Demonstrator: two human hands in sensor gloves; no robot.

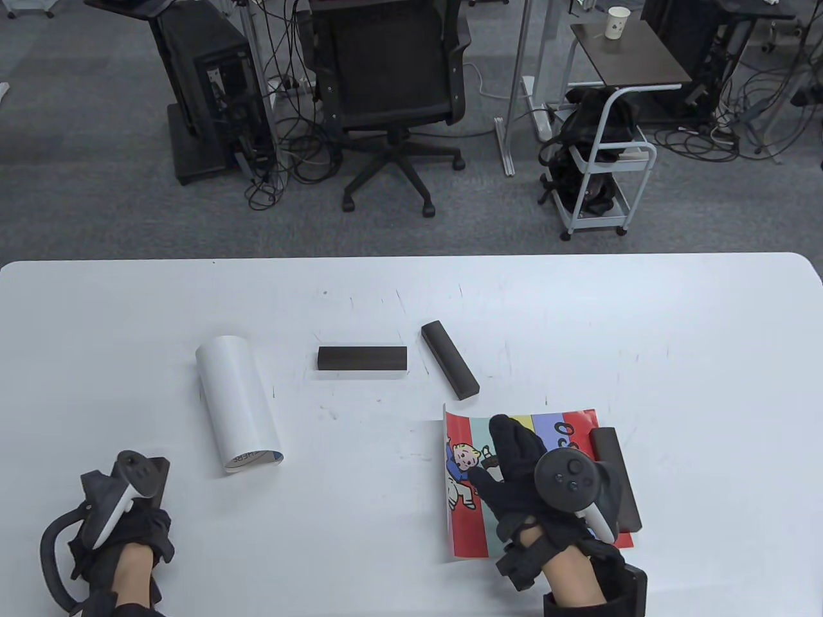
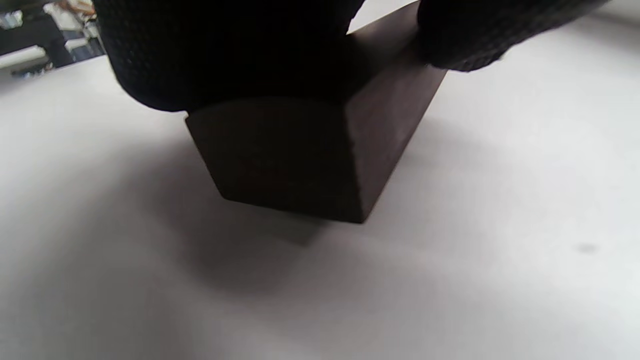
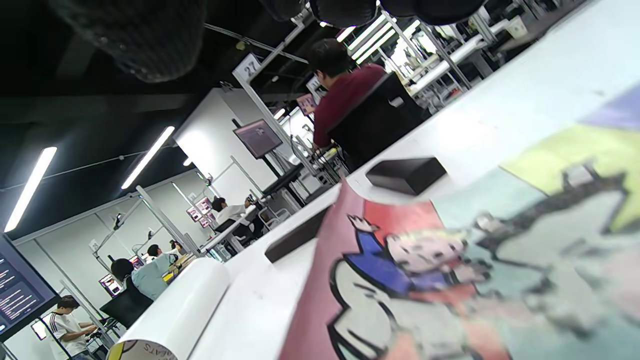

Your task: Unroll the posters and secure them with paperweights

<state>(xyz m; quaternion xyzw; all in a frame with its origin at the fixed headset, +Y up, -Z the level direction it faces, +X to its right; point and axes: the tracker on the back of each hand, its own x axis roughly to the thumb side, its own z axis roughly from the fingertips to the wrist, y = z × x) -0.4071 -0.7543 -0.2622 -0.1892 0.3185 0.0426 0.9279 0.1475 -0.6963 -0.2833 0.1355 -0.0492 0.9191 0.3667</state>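
My right hand (image 1: pixel 514 463) lies flat with spread fingers on an unrolled colourful cartoon poster (image 1: pixel 466 520) and presses it to the table. A dark paperweight (image 1: pixel 618 479) lies on the poster's right edge. The poster's left edge (image 3: pixel 320 280) curls up a little. My left hand (image 1: pixel 128 514) is at the front left and grips another dark paperweight (image 2: pixel 300 160) from above, low over the table; part of it shows in the table view (image 1: pixel 162 474). A rolled white poster (image 1: pixel 238 405) lies left of centre.
Two more dark paperweights lie on the white table (image 1: pixel 707 360) behind the open poster, one straight (image 1: pixel 362 358) and one angled (image 1: pixel 450 367). Both also show in the right wrist view, the angled one (image 3: pixel 406 174) and the straight one (image 3: pixel 295 240). An office chair (image 1: pixel 392 83) and a cart stand beyond the far edge.
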